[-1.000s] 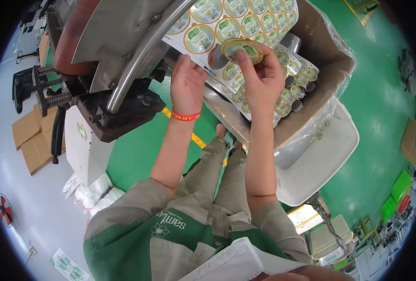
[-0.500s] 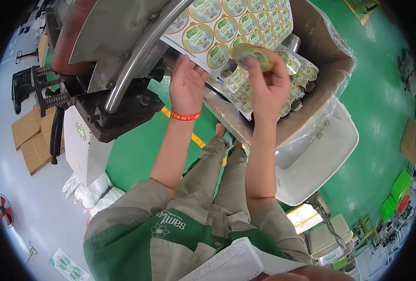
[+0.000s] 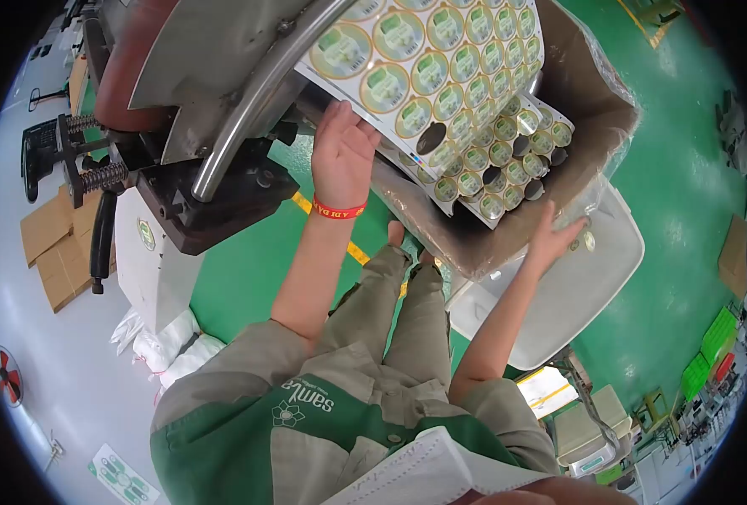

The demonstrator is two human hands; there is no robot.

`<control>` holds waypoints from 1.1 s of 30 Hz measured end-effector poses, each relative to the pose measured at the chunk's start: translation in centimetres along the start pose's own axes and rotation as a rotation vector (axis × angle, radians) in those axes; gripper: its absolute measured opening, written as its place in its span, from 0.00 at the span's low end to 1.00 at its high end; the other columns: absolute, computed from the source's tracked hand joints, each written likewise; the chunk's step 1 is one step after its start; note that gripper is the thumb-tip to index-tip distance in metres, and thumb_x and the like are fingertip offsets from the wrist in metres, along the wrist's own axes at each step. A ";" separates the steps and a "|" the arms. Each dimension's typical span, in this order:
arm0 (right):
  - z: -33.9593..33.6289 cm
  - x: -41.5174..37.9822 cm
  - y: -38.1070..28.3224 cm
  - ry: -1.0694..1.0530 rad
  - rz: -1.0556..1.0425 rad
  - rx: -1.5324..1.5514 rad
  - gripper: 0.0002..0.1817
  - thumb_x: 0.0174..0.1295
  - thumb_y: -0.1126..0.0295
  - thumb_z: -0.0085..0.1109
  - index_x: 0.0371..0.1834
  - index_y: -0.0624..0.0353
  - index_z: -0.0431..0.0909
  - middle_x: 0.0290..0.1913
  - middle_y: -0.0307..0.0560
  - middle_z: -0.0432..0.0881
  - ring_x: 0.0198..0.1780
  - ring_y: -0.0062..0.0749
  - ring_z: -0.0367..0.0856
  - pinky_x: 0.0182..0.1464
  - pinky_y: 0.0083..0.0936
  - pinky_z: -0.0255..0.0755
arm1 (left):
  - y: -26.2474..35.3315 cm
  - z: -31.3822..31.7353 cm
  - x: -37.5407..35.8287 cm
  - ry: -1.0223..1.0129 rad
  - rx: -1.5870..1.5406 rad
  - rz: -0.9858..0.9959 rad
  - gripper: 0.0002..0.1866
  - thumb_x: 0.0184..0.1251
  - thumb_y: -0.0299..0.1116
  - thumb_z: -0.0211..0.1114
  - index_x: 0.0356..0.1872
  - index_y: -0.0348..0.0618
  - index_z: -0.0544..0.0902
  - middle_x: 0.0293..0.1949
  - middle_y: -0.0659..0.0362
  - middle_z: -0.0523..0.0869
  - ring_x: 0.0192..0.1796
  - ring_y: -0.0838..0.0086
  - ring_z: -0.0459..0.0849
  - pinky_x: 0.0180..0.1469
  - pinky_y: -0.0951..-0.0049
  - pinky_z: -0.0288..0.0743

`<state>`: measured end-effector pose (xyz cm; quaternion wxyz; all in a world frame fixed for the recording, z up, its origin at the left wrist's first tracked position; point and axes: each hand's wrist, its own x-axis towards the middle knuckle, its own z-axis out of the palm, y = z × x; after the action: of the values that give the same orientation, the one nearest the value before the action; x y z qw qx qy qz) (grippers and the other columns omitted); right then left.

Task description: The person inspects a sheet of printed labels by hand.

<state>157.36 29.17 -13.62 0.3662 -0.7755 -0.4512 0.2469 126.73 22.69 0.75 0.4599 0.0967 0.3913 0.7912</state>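
Spreading the fingers of my right hand [image 3: 550,240], I have it over the near side of the white tub [image 3: 521,324], just outside the cardboard box [image 3: 588,135]. That grip is wide and holds nothing that I can see. Two small round labels [image 3: 590,241] show beside its fingertips, in the area of the tub; I cannot tell whether the fingers touch them.

My left hand [image 3: 344,164], with the red wristband [image 3: 340,210] on its wrist, is palm up at the lower left edge of the printed sheet [image 3: 428,71]. Its fingers are slightly curled, and I cannot tell whether that grip is closed on the edge or only resting against it.

The printed sheet bears rows of round green and white designs with gold rims, and has one dark round gap near its lower corner. It leans over the mouth of the box. Below it, more sheets [image 3: 508,160] lie inside the box at an angle, with several dark round gaps. Clear plastic [image 3: 622,109] lines the box. To the left, a curved metal bar [image 3: 251,109] crosses in front of the machine [image 3: 213,198], near my left hand.
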 end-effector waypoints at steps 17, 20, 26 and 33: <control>5.0 -7.2 -14.8 -0.418 -0.368 0.502 0.23 0.53 0.72 0.65 0.54 0.60 0.75 0.46 0.45 0.79 0.47 0.31 0.76 0.50 0.27 0.68 | -0.5 0.1 0.7 0.013 0.017 0.089 0.19 0.72 0.38 0.46 0.59 0.42 0.69 0.59 0.56 0.74 0.63 0.65 0.70 0.64 0.61 0.60; 7.0 -9.3 -21.8 -0.523 -0.698 0.558 0.26 0.48 0.76 0.70 0.54 0.56 0.78 0.40 0.42 0.76 0.37 0.26 0.72 0.43 0.21 0.69 | 0.2 1.1 0.7 0.027 0.053 0.088 0.21 0.72 0.40 0.45 0.61 0.41 0.67 0.59 0.56 0.74 0.62 0.66 0.70 0.63 0.64 0.60; 8.7 -9.3 -22.7 -0.565 -0.789 0.515 0.32 0.40 0.71 0.76 0.55 0.50 0.79 0.44 0.41 0.70 0.40 0.27 0.71 0.42 0.22 0.70 | -0.1 0.4 0.0 0.097 0.099 -0.023 0.20 0.71 0.41 0.46 0.59 0.42 0.69 0.56 0.56 0.77 0.59 0.70 0.73 0.60 0.67 0.62; 7.6 -10.8 -22.3 -0.551 -0.570 0.555 0.22 0.42 0.72 0.75 0.43 0.57 0.80 0.41 0.43 0.72 0.39 0.29 0.74 0.38 0.24 0.70 | 0.3 0.3 0.2 0.109 0.011 -0.069 0.15 0.69 0.37 0.51 0.51 0.40 0.74 0.50 0.58 0.80 0.53 0.73 0.77 0.54 0.72 0.68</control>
<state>135.31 29.53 -0.06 0.4793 -0.3998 -0.6429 0.4439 126.60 23.00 1.12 0.4645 0.0424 0.4233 0.7767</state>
